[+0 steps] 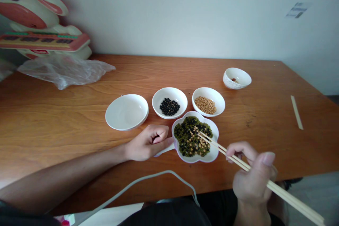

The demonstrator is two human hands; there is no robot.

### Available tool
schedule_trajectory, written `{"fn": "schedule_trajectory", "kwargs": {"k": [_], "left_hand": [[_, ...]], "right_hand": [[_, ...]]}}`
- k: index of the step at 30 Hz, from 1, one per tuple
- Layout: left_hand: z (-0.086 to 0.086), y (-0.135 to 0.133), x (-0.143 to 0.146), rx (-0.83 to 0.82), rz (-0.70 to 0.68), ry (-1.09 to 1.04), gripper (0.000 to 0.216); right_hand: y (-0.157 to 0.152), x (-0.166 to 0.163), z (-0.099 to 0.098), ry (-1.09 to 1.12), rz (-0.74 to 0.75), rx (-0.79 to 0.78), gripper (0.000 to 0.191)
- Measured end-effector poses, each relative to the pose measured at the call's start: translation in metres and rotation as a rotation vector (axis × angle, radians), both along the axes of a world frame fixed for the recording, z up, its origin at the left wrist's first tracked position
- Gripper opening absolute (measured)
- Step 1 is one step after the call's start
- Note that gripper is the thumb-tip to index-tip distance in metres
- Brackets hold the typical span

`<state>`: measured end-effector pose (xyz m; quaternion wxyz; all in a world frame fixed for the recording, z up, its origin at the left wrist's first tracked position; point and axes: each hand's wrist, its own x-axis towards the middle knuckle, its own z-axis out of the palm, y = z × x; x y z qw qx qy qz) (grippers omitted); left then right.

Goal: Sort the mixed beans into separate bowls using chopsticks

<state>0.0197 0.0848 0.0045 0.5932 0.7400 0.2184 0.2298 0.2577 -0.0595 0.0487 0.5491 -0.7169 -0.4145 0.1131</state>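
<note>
My left hand (148, 143) is closed at the short handle of a white flower-shaped dish (214, 150), its thumb lying along the handle. Green, black and tan beans (192, 136) lie mixed in the dish. A pair of pale wooden chopsticks (238, 162) is held in my right hand (254, 176), the tips close together among the tan beans. Just behind the dish stand a white bowl of black beans (169, 107) and a white bowl of tan beans (205, 105). A white bowl (127, 112) with nothing visible inside is left of them.
Farther back on the right is a small patterned bowl (237, 78) with a few brownish bits. A pale strip (297, 112) lies near the right edge. Back left, a clear plastic bag (66, 70) lies before a rabbit-shaped toy keyboard (45, 40). A grey cable (148, 176) loops at the front edge.
</note>
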Motion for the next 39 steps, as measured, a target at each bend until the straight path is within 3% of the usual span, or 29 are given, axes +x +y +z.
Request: {"fn": "schedule_trajectory", "kwargs": {"k": [17, 25, 33, 39], "left_hand": [[0.0, 0.0, 0.0, -0.005, 0.0, 0.001, 0.045], [0.0, 0.0, -0.001, -0.018, 0.002, 0.0, 0.045], [-0.001, 0.0, -0.001, -0.011, 0.001, 0.009, 0.045], [0.0, -0.001, -0.001, -0.011, 0.005, 0.009, 0.046]], "right_hand": [[0.0, 0.003, -0.012, -0.169, -0.166, 0.111, 0.082], [-0.007, 0.028, -0.02, -0.176, 0.036, 0.003, 0.092], [-0.002, 0.024, -0.021, -0.162, 0.054, -0.001, 0.089], [0.004, 0.007, -0.014, -0.069, -0.059, 0.105, 0.073]]}}
